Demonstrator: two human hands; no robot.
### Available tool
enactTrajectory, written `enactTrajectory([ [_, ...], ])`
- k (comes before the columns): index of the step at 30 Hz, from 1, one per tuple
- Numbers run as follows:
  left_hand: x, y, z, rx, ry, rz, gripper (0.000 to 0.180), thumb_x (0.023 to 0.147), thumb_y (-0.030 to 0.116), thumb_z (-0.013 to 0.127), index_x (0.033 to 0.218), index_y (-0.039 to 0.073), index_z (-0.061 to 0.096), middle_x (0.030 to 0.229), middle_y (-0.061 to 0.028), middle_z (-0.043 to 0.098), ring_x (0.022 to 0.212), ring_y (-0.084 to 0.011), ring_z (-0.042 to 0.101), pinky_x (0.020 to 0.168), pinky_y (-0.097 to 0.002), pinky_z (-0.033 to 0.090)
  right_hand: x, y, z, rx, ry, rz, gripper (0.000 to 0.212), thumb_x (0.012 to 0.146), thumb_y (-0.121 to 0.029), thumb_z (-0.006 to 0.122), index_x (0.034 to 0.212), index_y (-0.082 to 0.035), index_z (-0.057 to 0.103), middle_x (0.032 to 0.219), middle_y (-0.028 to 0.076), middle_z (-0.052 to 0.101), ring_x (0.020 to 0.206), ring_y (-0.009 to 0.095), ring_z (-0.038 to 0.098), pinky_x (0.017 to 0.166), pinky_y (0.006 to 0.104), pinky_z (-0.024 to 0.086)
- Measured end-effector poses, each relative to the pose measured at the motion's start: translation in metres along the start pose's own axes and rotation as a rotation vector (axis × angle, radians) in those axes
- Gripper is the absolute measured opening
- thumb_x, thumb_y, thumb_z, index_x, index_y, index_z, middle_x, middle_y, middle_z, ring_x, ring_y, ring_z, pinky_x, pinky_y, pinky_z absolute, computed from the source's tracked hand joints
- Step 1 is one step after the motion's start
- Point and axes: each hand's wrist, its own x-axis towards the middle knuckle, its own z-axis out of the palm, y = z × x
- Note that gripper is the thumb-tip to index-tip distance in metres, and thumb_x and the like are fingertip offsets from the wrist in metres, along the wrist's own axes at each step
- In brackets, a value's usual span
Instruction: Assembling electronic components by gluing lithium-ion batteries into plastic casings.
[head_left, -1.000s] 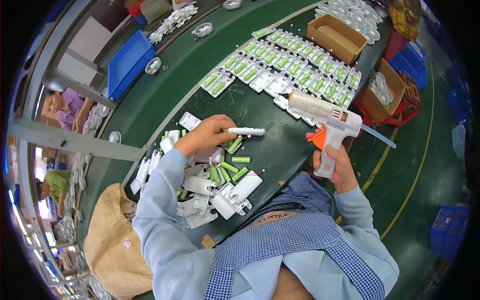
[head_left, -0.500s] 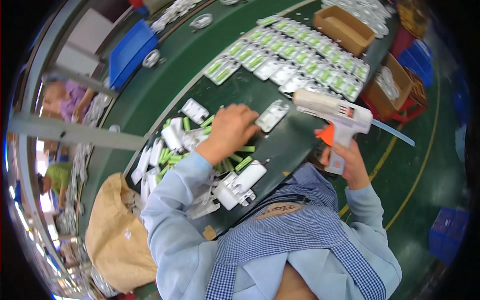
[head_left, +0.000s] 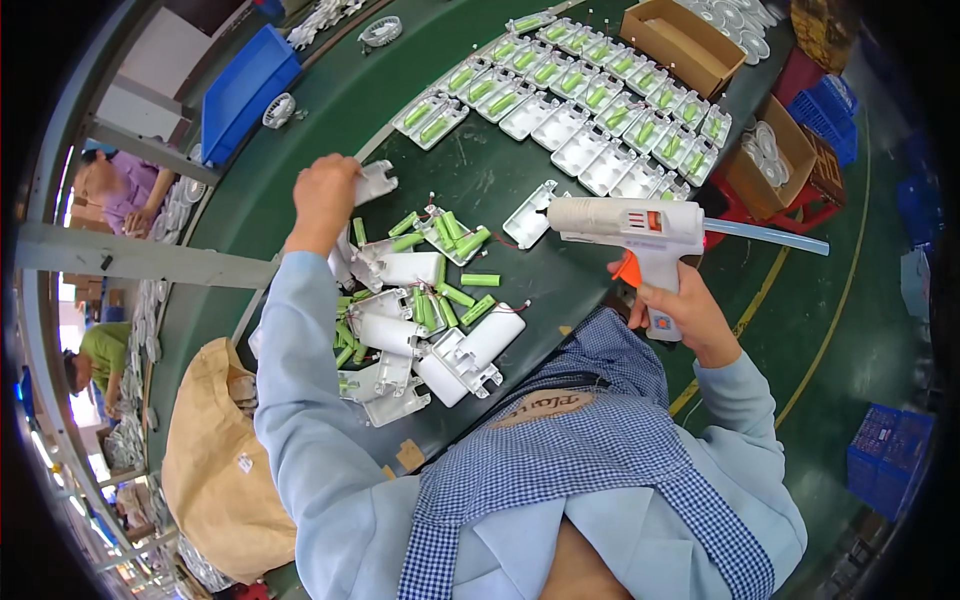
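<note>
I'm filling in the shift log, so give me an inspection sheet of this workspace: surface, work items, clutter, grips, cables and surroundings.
Surface: dark green tabletop, lightly scuffed.
Work items: rows of white casings, many holding green cells, some without; another casing lies by the glue gun's nozzle.
Clutter: jumbled casings and loose cells near the left forearm.
Grips: left hand holds a white casing part; right hand holds the glue gun by its handle.
Cables: thin red wire beside the jumble.
Surroundings: open cardboard box, blue tray, people at left.
</note>
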Motion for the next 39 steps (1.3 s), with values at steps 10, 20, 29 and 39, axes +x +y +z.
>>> enactTrajectory([
  [10,-0.039,0.196,-0.057,-0.592,-0.081,0.416,0.011,0.076,0.011,0.066,0.073,0.006,0.057,0.066,-0.0089,0.054,0.061,-0.0279,0.059,0.053,-0.0388,0.048,0.005,0.002,-0.01,0.096,0.02,-0.044,0.048,0.087,-0.013,0.064,0.128,0.004,0.047,0.126,0.017,0.059,0.067,0.018,0.065,0.06,0.028,0.053],
  [20,-0.022,0.196,-0.053,-0.425,0.09,0.269,0.008,0.076,0.009,0.068,0.075,0.008,0.06,0.067,-0.0086,0.056,0.059,-0.027,0.06,0.053,-0.0379,0.048,0.0,0.009,-0.014,0.079,0.043,-0.052,0.056,0.085,-0.024,0.067,0.13,0.003,0.046,0.127,0.019,0.058,0.066,0.016,0.064,0.06,0.0279,0.055],
  [29,-0.023,0.155,-0.031,-0.387,-0.132,0.244,0.023,0.07,0.01,0.075,0.092,0.01,0.07,0.092,-0.0038,0.056,0.088,-0.024,0.056,0.07,-0.0374,0.047,-0.002,0.006,-0.006,-0.004,0.034,-0.04,0.053,0.086,-0.027,0.067,0.126,0.003,0.05,0.123,0.016,0.061,0.064,0.013,0.062,0.059,0.0255,0.052],
  [39,-0.02,0.154,-0.014,-0.312,-0.134,0.323,0.017,0.071,0.014,0.074,0.085,0.012,0.066,0.084,-0.002,0.057,0.086,-0.0223,0.057,0.071,-0.0381,0.043,0.002,-0.013,0.003,-0.246,-0.008,0.035,0.037,0.088,-0.019,0.066,0.117,0.002,0.055,0.088,0.006,0.062,0.058,0.01,0.057,0.053,0.0238,0.043],
])
